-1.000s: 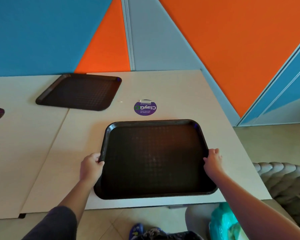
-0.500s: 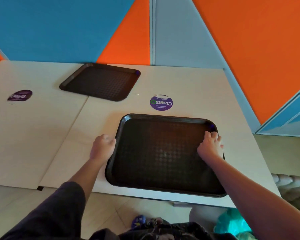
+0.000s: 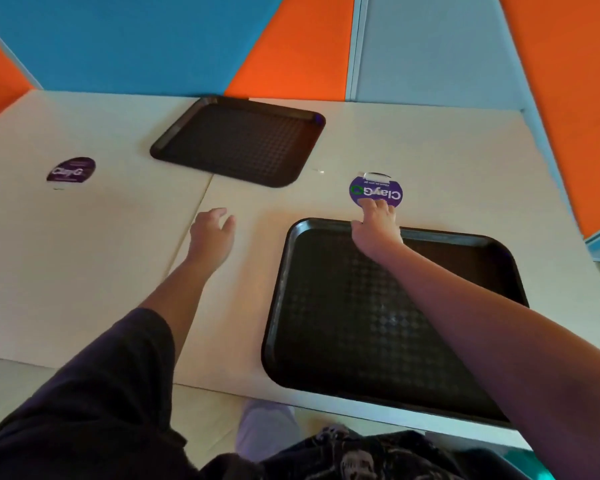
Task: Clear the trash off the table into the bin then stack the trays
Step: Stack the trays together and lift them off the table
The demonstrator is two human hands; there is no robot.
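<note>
Pale table (image 3: 84, 258), near tray (image 3: 378, 327) under right hand (image 3: 378, 230) — fingers extended, left hand (image 3: 210, 233) relaxed, well left of it.

Blue, orange and grey wall panels (image 3: 430, 46), pale tabletops (image 3: 84, 237), tiled floor (image 3: 205, 420)

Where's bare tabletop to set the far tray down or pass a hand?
Widest bare patch: the left table, between the left purple sticker, the seam and the near edge. Another lies right of the far tray, behind the right sticker. Tightest is between the near tray and that sticker, where the right hand reaches; the left hand hovers by the seam.
</note>
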